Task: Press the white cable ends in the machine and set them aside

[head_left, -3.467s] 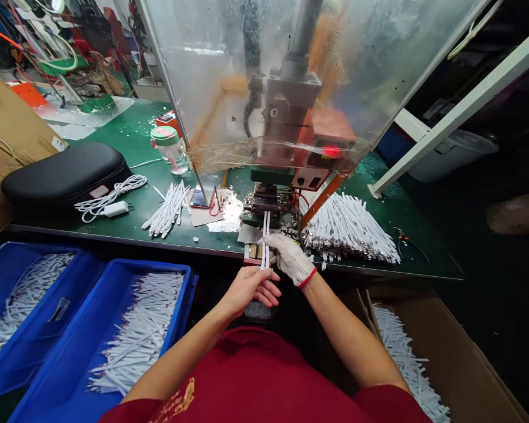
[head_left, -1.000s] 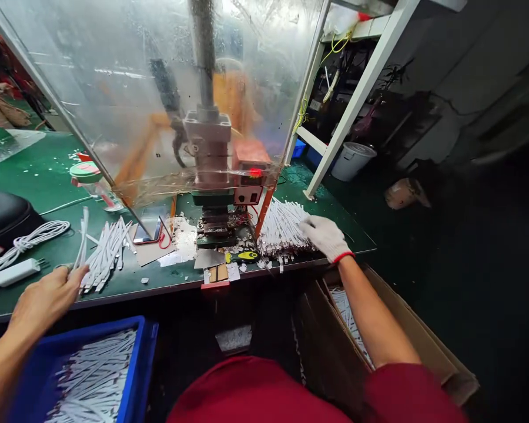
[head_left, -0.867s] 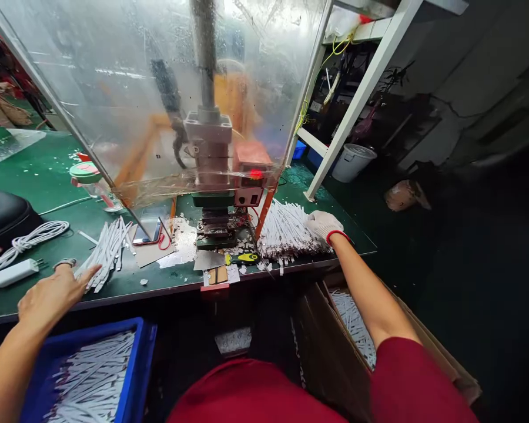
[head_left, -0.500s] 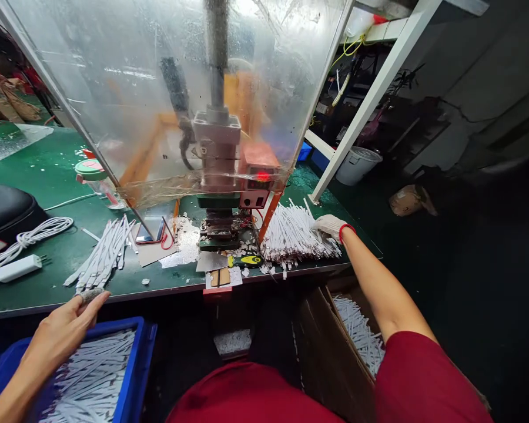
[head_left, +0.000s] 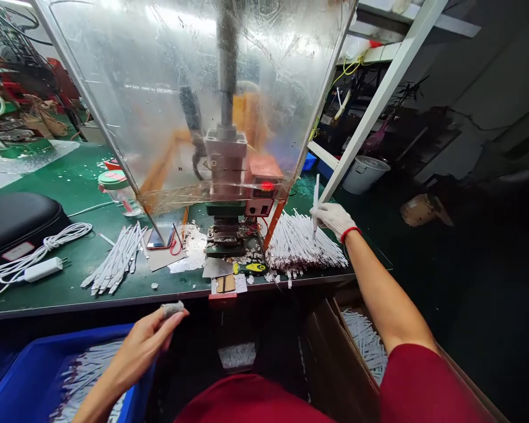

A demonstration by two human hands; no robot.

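Many white strips (head_left: 76, 380) in blue bin (head_left: 30, 373)

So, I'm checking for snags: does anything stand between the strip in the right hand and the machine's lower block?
Yes: the slanted orange post, at the left edge of the big pile, stands between the white strip in the right hand and the lower block. The pile also lies low along the way.
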